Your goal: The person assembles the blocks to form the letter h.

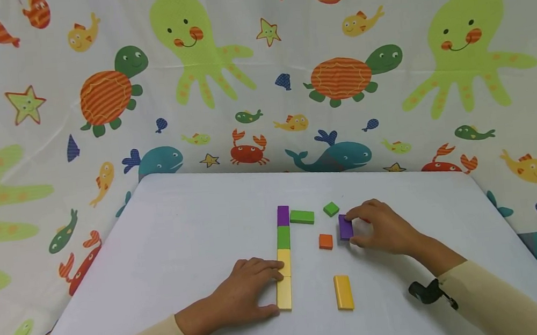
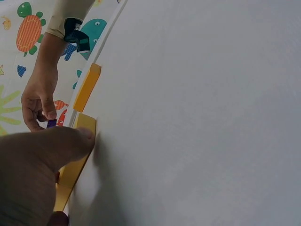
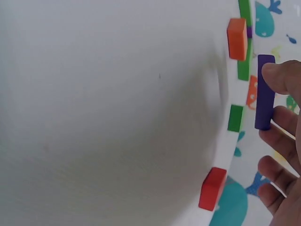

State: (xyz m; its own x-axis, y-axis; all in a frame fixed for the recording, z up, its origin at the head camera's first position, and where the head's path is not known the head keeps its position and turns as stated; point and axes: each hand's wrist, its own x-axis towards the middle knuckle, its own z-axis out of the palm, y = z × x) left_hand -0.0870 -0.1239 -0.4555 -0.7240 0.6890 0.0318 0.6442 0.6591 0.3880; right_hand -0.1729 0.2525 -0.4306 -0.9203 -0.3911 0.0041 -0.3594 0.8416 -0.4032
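My right hand (image 1: pixel 386 229) pinches a purple block (image 1: pixel 345 227) between thumb and fingers; in the right wrist view the purple block (image 3: pixel 265 94) appears lifted off the table. My left hand (image 1: pixel 244 291) rests beside a straight row of blocks, with fingertips on the two yellow blocks (image 1: pixel 285 293) and the thumb by the near end. In the left wrist view the thumb (image 2: pixel 70 143) lies against a yellow block (image 2: pixel 86 122). Farther up the row come a green block (image 1: pixel 283 237) and a purple block (image 1: pixel 283 215). Another green block (image 1: pixel 302 217) lies crosswise beside the row's far end.
Between the row and my right hand lie an orange block (image 1: pixel 326 242) and a small green block (image 1: pixel 331 209). A loose yellow block (image 1: pixel 343 292) is nearer me. A red block (image 3: pixel 213 188) shows in the right wrist view. Behind the white table (image 1: pixel 196 223) hangs a sea-animal cloth (image 1: pixel 240 73).
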